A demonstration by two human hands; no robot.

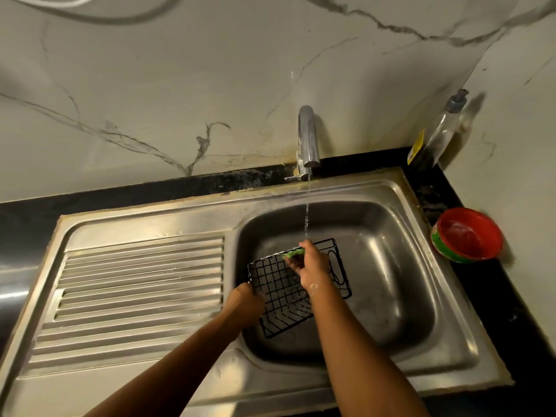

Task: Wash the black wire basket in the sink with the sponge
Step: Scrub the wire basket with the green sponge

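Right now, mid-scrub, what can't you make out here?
Sponge: head view, mostly covered by the right hand; only a green edge shows.
Black wire basket: head view, partly crossed by the right forearm.
Left hand: head view, fingertips hidden behind its own knuckles.
Bottle label: head view, too small to read.

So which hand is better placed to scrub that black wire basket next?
The right hand: it grips the green sponge on the black wire basket near the water stream, while the left hand holds the basket's edge steady.
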